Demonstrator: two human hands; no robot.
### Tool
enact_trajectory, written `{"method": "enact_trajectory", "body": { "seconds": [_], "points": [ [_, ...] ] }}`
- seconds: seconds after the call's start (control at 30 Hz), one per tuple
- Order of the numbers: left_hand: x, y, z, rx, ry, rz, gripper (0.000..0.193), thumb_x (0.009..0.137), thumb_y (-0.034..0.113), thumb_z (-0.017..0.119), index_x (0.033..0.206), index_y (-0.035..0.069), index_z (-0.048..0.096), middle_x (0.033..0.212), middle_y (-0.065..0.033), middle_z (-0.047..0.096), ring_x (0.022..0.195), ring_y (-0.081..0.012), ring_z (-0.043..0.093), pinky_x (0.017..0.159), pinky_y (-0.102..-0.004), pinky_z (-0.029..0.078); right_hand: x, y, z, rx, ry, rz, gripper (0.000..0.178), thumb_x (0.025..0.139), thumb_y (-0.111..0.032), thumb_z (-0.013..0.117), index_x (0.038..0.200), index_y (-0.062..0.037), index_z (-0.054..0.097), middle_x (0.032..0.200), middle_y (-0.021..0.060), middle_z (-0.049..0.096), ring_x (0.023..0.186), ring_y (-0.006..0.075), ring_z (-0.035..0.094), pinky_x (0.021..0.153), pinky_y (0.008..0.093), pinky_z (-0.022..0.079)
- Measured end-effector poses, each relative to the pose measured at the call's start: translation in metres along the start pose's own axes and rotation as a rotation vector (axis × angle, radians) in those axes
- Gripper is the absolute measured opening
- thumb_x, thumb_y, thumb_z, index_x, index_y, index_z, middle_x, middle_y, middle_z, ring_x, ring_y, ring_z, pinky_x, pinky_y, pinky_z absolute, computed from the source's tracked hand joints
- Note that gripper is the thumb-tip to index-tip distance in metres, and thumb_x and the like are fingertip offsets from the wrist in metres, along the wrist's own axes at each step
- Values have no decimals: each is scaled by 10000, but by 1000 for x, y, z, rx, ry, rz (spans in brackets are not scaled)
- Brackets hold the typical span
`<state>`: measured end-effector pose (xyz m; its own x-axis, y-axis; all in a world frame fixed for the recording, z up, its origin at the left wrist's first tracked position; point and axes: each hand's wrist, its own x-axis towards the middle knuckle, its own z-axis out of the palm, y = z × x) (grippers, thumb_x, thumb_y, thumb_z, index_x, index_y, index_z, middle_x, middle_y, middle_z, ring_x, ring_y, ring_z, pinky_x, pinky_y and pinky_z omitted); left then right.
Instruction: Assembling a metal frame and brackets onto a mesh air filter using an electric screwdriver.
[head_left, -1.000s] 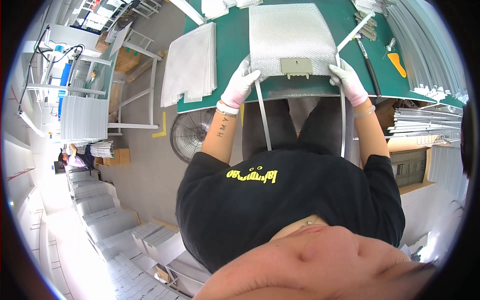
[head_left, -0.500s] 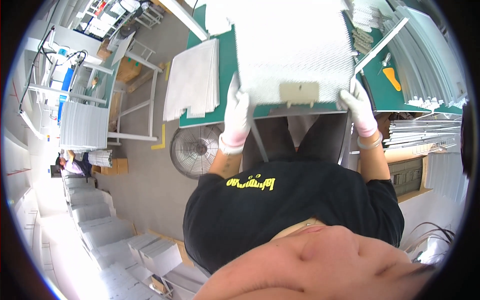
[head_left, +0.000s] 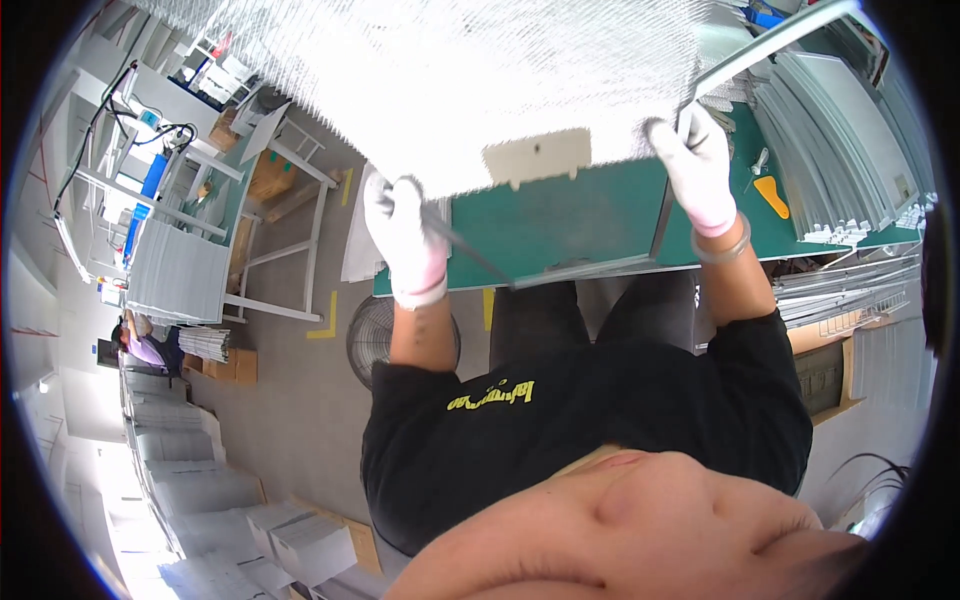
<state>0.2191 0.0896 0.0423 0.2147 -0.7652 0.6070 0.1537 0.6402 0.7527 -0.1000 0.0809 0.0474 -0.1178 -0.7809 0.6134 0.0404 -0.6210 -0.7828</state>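
Both my hands wear white gloves. Between them is a large white panel with a fine ridged, mesh-like surface (head_left: 470,90), raised over the table and tilted. A beige plate (head_left: 538,155) with a small dark hole sits at its near edge. My left hand (head_left: 405,235) is closed on the near left corner, its fingers partly hidden. My right hand (head_left: 698,170) is closed at the near right corner, where a pale metal bar (head_left: 770,48) runs off to the upper right. Thin metal bars (head_left: 590,270) form a frame outline below the panel; how they join it I cannot tell.
A green-topped table (head_left: 560,220) lies beneath. On its right are a yellow-handled tool (head_left: 772,197) and a stack of pale slatted panels (head_left: 840,150). A floor fan (head_left: 375,340) stands below left. Far left are another workbench (head_left: 245,160) and a person (head_left: 145,345).
The panel has been lifted and swung to the left, its near edge now tilted. Both hands have moved up with it, the left one farther left. More green tabletop shows underneath.
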Motion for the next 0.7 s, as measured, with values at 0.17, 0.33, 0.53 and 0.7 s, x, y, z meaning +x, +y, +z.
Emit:
{"method": "enact_trajectory", "body": {
  "seconds": [0.17, 0.33, 0.53, 0.7],
  "points": [
    [21, -17, 45, 288, -29, 153, 107, 986, 6, 487, 1091, 8, 508, 876, 17, 488, 733, -35, 401, 632, -194, 367, -1, 14, -9, -153, 153, -109, 225, 959, -99, 677, 812, -76, 509, 713, -81, 419, 660, 26, 359, 585, 202, 342],
    [22, -49, 35, 172, -233, -24, 83, 968, 24, 575, 1047, -2, 574, 739, 47, 458, 657, -26, 393, 588, -208, 371, -14, 45, -25, -193, 214, -51, 196, 944, -76, 675, 818, -66, 525, 702, -79, 434, 652, 30, 373, 584, 208, 353],
    [14, -72, 34, 306, -164, 255, 77, 916, 31, 674, 878, 15, 608, 699, 33, 482, 614, -45, 388, 555, -225, 365, -10, 48, -26, -210, 193, -35, 245, 940, -82, 680, 787, -68, 489, 716, -72, 430, 664, 31, 371, 591, 213, 353],
    [-15, -103, 40, 244, -68, -61, 77, 881, 4, 693, 935, 14, 639, 814, -32, 632, 725, -90, 570, 668, -261, 484, -23, 79, -24, -66, 146, 82, 139, 962, -106, 654, 1040, -6, 599, 853, -49, 586, 747, 31, 485, 676, 208, 431]
  ]
}}
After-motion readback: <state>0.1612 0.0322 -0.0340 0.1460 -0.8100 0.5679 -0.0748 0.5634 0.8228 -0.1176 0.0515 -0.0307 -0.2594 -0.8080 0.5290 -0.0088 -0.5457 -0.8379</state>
